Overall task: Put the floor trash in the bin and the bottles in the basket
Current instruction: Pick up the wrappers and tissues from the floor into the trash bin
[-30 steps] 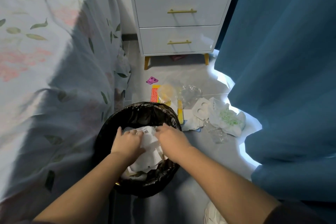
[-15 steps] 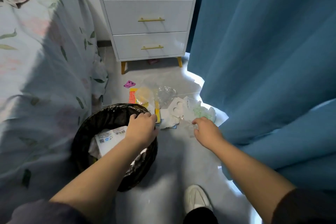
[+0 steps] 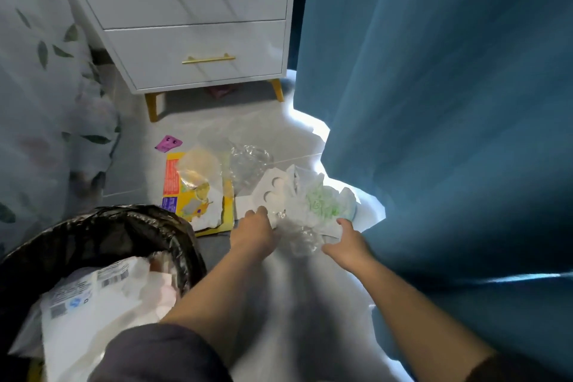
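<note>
Head view, both open hands, left hand [image 3: 254,234], right hand [image 3: 347,243], touching crumpled plastic [image 3: 299,234]

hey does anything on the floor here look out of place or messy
Yes. Litter is strewn on the floor before the nightstand: a torn yellow package, crumpled clear plastic, white cardboard, a purple scrap. Both hands, left hand and right hand, flank a plastic wad. The bin looks heaped.
</note>
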Tool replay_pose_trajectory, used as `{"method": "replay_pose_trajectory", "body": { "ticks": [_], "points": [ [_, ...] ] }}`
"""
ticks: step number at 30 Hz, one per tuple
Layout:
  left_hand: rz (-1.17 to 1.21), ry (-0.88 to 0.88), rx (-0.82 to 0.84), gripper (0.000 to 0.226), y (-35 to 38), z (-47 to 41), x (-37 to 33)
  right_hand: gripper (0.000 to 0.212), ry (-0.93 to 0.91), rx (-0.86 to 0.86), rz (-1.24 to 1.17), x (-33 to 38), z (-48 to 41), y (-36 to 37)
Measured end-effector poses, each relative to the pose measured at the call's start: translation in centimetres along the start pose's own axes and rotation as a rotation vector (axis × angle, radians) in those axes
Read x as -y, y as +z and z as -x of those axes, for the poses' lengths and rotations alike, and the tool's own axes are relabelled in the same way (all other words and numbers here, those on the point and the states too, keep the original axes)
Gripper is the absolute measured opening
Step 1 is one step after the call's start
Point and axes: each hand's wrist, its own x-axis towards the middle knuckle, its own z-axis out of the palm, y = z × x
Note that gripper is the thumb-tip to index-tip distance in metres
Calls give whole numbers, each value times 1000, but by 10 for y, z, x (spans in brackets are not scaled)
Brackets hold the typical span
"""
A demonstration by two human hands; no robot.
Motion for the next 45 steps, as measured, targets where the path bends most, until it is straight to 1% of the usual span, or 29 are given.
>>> {"method": "replay_pose_trajectory", "body": {
  "ticks": [3,6,10,14,16,18,19,22,25,27,29,32,35,41,45],
  "points": [
    [126,-93,-13,56,13,-41,-1,85,50,-33,-120,-8,-37,4],
    [263,-111,-32,66,19,-73,-1,86,81,-49,-266,-10,-65,5],
    [400,-142,-36,71,22,-104,4,86,84,19,-423,-6,-85,9],
    [432,-122,29,68,29,-125,12,83,38,68,-457,-5,-93,15],
    [464,-101,71,61,30,-131,11,79,20,79,-449,-6,-98,17],
    [497,-100,87,51,29,-131,9,73,8,82,-370,-6,-101,21],
    [505,-107,78,46,29,-130,9,74,-2,79,-309,-7,-101,24],
    [542,-158,30,37,38,-126,10,88,-25,58,-167,-12,-101,33],
    [638,-258,5,28,48,-117,11,97,-7,4,-150,-12,-94,48],
    [716,-329,12,20,54,-111,11,94,12,-71,-162,-8,-88,61],
    [749,-379,27,15,61,-108,13,85,39,-152,-175,-3,-81,72],
    [723,-387,26,15,62,-100,9,66,76,-217,-211,-1,-76,80],
    [662,-391,5,16,52,-87,3,55,93,-254,-192,-4,-75,80],
    [601,-344,-20,15,40,-76,1,50,120,-250,-198,-7,-68,66],
    [578,-275,-40,28,33,-69,2,50,99,-239,-220,-4,-56,47]
  ]
}}
